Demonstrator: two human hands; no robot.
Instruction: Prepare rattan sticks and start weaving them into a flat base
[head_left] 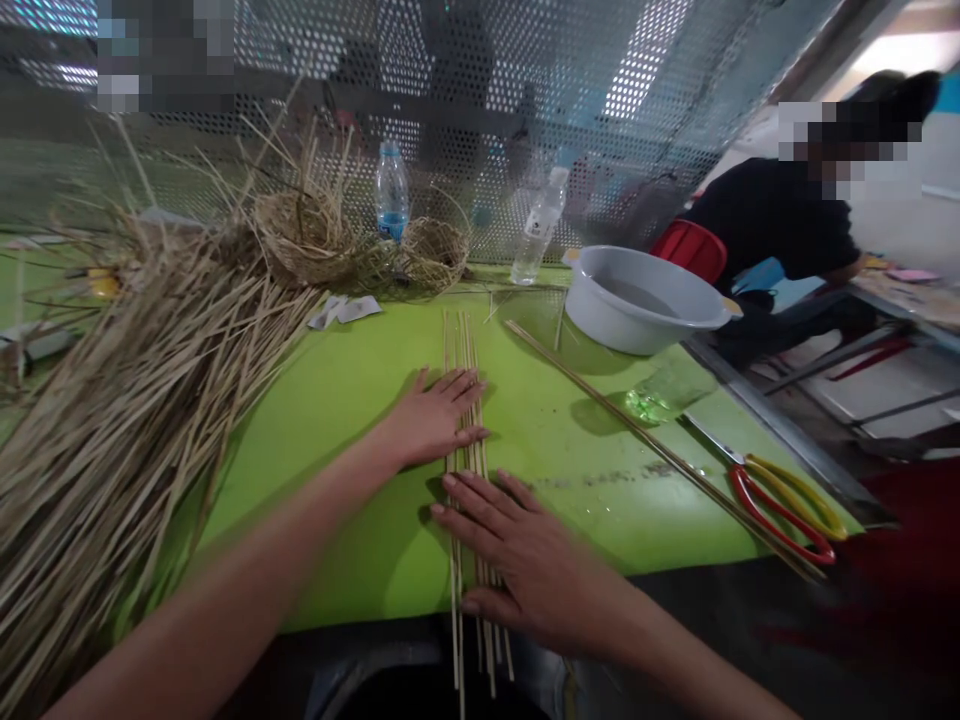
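Several thin cane strips (466,345) lie side by side on the green table (360,400), running from its middle past the near edge. My left hand (435,415) rests flat on them, fingers stretched out to the right. My right hand (517,555) lies flat over the same strips closer to me, fingers spread and pointing left. Neither hand grips anything.
A large heap of cane strips (112,400) fills the left side. Two half-woven baskets (304,235) and two water bottles (391,190) stand at the back. A grey basin (645,300), a long stick (645,440) and red-yellow scissors (780,495) lie to the right. A person in black (772,220) sits beyond.
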